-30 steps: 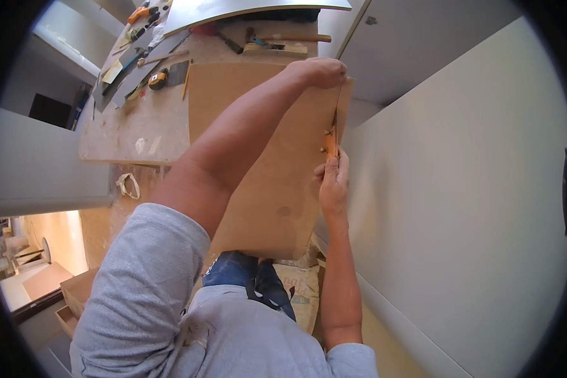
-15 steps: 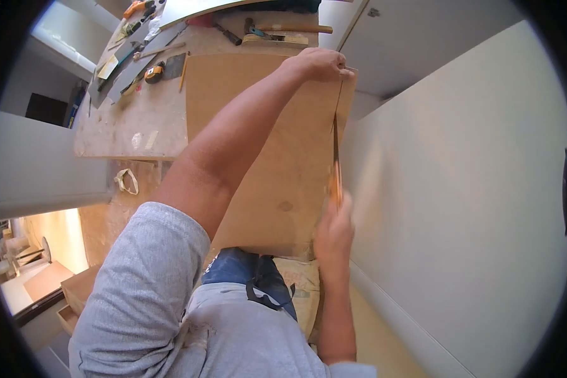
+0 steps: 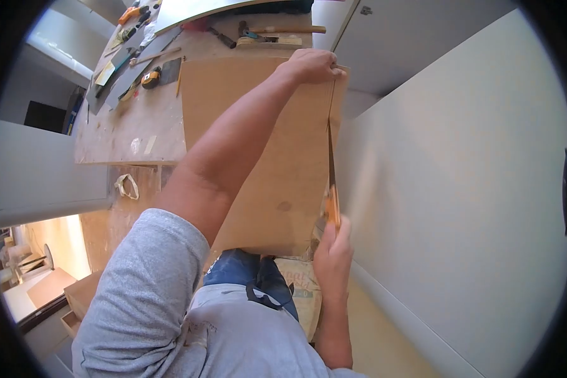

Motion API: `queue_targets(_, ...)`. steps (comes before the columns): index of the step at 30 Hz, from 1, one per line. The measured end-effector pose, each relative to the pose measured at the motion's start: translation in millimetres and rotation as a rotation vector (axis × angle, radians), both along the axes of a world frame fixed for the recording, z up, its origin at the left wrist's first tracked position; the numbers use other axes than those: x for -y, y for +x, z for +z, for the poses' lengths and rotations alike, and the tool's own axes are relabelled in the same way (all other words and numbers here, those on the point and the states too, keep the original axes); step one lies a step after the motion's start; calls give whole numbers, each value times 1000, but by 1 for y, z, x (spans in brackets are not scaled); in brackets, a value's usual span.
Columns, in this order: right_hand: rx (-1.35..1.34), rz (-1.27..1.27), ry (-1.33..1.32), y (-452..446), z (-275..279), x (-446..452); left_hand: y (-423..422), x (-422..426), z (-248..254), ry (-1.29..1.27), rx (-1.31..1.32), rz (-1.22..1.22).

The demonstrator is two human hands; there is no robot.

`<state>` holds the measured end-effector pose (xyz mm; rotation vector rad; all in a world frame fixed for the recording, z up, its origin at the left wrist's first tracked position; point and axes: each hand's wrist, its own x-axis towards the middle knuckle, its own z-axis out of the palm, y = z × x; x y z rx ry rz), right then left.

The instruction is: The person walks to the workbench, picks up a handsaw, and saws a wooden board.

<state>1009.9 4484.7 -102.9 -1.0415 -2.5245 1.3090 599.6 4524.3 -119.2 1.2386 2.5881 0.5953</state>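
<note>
A large brown board (image 3: 268,183) lies on the workbench and reaches over its near edge towards my body. My right hand (image 3: 332,255) is closed around the orange handle of a handsaw (image 3: 331,165). The saw's narrow dark blade points away from me, its far end in a cut close to the board's right edge. From that end a thin dark line continues to the far right corner. At this corner my left hand (image 3: 314,66) is closed on the board, its arm stretched across the surface. Some of its fingers are hidden from me.
On the bench (image 3: 107,142) to the left are a yellow tape measure (image 3: 151,79), a pencil (image 3: 179,84) and grey sheets. A hammer (image 3: 244,30) lies behind the board. A tall pale panel (image 3: 460,189) stands on the right. A printed sack (image 3: 301,283) is beside my legs.
My right hand has drawn the saw back towards my body. My left hand keeps its place at the board's far corner. The whole view has shifted slightly.
</note>
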Motion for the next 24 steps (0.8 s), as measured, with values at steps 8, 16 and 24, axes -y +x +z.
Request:
queue_targets(8,-37,-13,85,-149,-23,-47,4,1,2,51,14,30)
queue_targets(16,20,5,-34,-2,-6,0,6,2,3,-18,-3,-6)
queue_targets(24,-92,5,37,-141,-20,-45,6,2,6,-40,-23,7)
